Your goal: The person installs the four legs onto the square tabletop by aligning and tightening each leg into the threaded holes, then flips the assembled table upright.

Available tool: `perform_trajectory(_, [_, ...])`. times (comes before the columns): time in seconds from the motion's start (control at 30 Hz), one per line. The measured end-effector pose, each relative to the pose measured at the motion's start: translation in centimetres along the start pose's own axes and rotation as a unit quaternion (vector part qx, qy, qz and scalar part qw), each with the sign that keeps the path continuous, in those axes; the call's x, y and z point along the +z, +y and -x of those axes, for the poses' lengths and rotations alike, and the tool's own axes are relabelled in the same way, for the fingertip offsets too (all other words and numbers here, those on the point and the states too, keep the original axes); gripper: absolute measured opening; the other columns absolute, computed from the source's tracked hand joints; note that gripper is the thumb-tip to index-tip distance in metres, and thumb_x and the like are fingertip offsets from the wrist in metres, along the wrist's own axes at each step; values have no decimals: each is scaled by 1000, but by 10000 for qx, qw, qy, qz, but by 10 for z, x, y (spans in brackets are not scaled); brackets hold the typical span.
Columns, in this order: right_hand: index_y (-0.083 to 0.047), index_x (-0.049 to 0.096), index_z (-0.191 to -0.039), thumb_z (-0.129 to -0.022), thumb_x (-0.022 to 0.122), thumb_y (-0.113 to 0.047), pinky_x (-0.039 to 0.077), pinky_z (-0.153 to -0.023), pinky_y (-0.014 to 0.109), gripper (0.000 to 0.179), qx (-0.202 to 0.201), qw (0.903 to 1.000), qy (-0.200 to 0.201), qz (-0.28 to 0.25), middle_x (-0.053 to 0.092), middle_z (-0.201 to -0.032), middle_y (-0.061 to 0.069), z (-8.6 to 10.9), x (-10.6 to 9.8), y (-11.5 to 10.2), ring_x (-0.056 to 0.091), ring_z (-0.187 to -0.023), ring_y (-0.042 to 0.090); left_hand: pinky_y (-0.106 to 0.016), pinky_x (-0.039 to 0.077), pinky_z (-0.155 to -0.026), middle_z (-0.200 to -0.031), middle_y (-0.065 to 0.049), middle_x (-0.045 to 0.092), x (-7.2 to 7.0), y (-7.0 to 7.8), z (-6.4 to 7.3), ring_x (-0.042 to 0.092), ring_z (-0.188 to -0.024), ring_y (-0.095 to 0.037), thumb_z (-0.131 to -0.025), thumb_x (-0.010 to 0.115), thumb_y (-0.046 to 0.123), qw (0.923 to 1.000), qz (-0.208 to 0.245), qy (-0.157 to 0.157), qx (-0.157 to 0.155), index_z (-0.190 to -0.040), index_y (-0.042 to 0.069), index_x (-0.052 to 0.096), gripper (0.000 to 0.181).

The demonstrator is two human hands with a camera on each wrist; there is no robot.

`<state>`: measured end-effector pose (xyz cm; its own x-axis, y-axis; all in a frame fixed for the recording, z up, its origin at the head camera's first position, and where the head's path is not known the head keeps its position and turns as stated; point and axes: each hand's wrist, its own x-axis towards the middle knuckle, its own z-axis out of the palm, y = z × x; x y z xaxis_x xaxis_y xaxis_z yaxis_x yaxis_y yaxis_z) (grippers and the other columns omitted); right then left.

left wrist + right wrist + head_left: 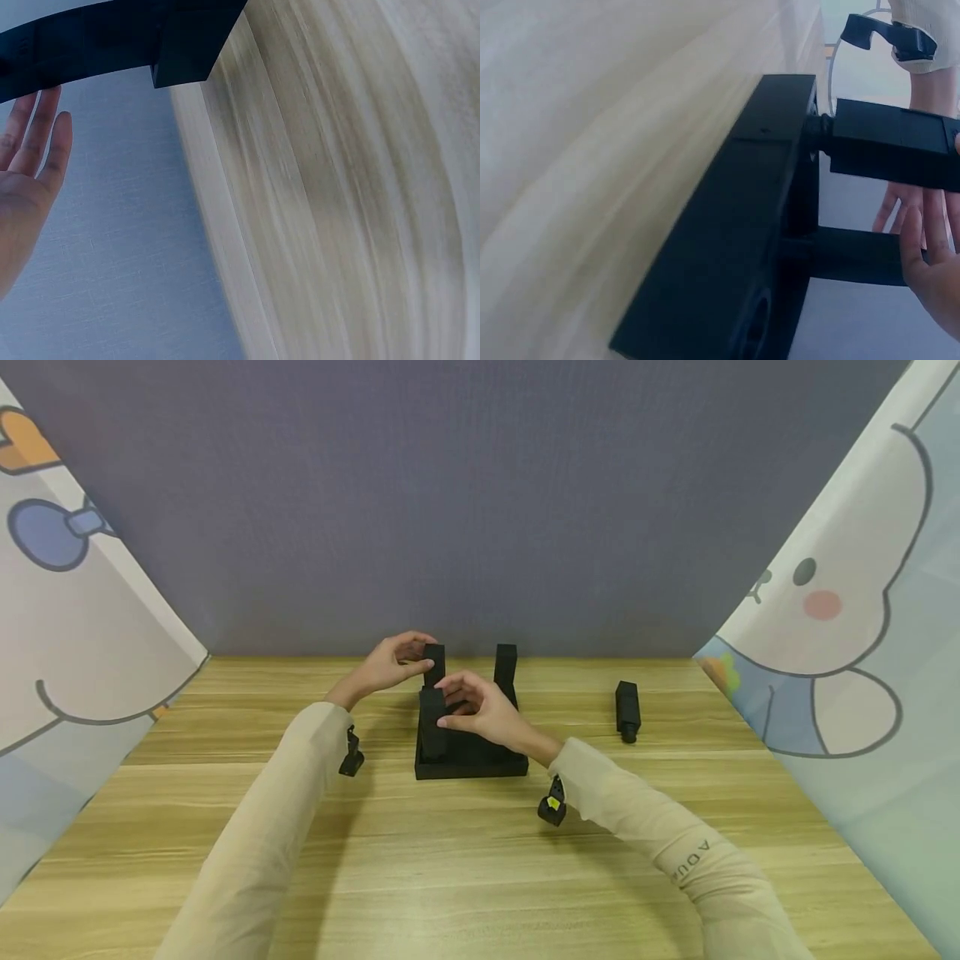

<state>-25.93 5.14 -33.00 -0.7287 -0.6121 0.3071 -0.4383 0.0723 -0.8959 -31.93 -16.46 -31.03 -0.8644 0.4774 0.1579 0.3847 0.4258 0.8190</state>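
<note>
Base [471,770] carried far-left post [434,656], gripped by left hand [388,664], and far-right post [506,664]; near-left post [431,727], pinched by right hand [489,714], appeared unseated; loose post [627,706] lay right of base.

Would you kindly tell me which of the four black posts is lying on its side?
The post lying alone on the table, right of the black base; the other three posts stand upright on that base.
</note>
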Motion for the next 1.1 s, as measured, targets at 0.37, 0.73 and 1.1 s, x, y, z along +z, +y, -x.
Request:
perform_trajectory(0.37, [-9, 50, -126, -83, 67, -7, 51, -82, 33, 47, -214, 9979, -313, 525, 52, -120, 10, -7, -7, 21, 55, -103, 24, -52, 38, -99, -135, -17, 43, -4, -25, -11, 44, -124, -34, -92, 56, 20, 10000, -7, -85, -41, -131, 12, 46, 41])
perform_trajectory(0.73, [-4, 52, -120, -79, 69, -1, 50, -76, 37, 44, -447, 9971, 387, 478, 54, -113, 15, -1, 3, 28, 55, -96, 33, -50, 40, -96, -130, -16, 48, -4, -26, -10, 47, -121, -32, -92, 56, 21, 9998, -60, -112, 184, -129, 11, 47, 40])
perform_trajectory(1.1, [-14, 46, -130, -82, 69, -12, 49, -80, 33, 53, -214, 9952, -304, 901, 48, -131, 6, -8, -9, 21, 52, -101, 22, -53, 38, -98, -132, -24, 44, -4, -4, -1, 44, -122, -38, -93, 53, 11, 9997, 159, -188, 73, -131, 2, 44, 40])
